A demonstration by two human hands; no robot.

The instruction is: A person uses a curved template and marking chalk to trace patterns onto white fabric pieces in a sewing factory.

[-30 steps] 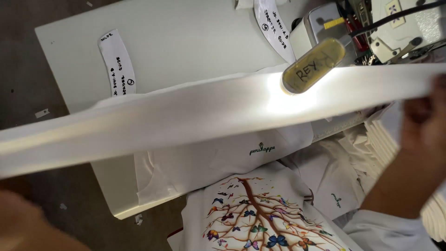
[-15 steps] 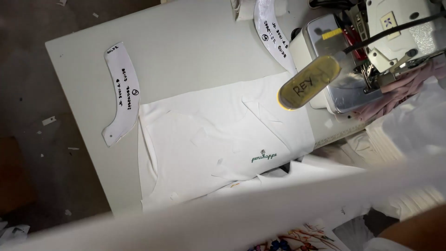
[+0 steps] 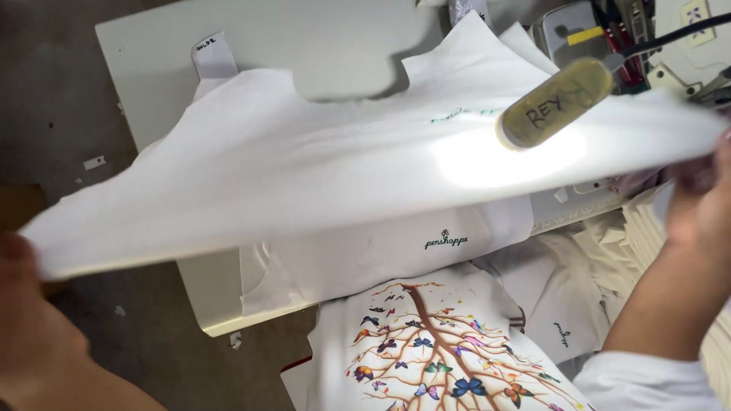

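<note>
we hold white panel (image 3: 304, 175) over table (image 3: 152, 46) | left hand (image 3: 23, 304), right hand (image 3: 700, 198) pinch its ends | panel not laid on stack (image 3: 365, 259) yet

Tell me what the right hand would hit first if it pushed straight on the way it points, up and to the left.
Probably the lamp head. The right hand grips the white fabric panel by its edge and points up-left along it; the lamp hangs just above that cloth. Depth is unclear, so it might pass underneath.
</note>
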